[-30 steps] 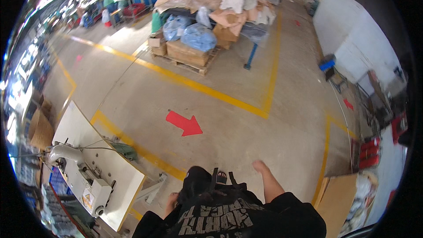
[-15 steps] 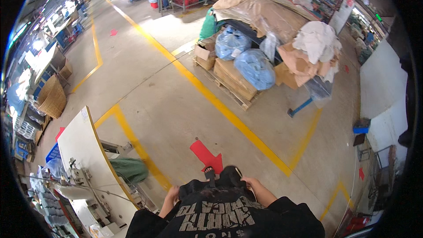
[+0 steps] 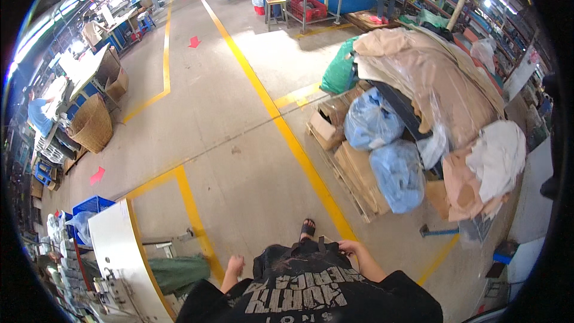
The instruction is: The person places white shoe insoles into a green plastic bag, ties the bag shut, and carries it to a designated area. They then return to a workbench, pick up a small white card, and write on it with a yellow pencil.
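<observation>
L hand: L hand in lower ctr of frame, beside black cloth shirt w/ pale block print; fingers loosely curled, nothing visible in them, but can't tell for sure.
R hand: R hand at shirt front, nr thin dark strap, bottom ctr; can't tell if fingers pinch it or just rest there.
Strap risk: could poss. snag if fingers are hooked in it & arm swings out.
Worktop: white worktop w/ yellow edge, lower L; dark green cloth bundle sits btwn it & L arm. A wide L swing might catch the cloth.
Foot: black strappy sandal just L of yellow painted floor line; toes bare, so a stub would hurt.
Pallet: low slatted wooden pallet, R of ctr; veering R could clip its edge.
Heap: loose tan sheets, upper R, w/ crumpled white cloth; might slide if bumped, as they're only draped.
Bar: blue metal bar juts low, R; trip hazard.
</observation>
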Demonstrator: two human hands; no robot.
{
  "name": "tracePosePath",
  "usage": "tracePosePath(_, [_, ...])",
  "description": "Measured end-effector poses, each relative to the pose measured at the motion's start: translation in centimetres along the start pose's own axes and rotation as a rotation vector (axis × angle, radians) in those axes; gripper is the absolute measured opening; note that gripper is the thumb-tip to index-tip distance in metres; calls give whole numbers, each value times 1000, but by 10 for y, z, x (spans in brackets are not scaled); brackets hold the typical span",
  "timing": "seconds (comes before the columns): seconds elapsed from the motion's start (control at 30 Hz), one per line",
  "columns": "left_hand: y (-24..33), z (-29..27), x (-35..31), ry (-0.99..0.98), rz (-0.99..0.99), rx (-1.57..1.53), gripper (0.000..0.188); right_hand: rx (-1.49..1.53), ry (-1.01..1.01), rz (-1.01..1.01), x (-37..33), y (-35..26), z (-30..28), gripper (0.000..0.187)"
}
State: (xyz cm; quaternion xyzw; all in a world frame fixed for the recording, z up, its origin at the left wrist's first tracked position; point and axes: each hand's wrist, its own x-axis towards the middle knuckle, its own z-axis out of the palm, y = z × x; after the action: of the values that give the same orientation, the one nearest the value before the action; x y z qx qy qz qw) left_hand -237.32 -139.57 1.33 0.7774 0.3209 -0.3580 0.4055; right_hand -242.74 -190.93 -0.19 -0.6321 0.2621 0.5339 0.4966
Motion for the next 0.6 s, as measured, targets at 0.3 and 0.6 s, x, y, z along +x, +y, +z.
tracePosePath(0.3, [92, 24, 58, -105, -365, -344, 31, -691, -60, 119, 169, -251, -190, 37])
tracePosePath(0.6, [393, -95, 270, -92, -168, -223, 34, -561, 220, -25, 215, -555, -373, 31])
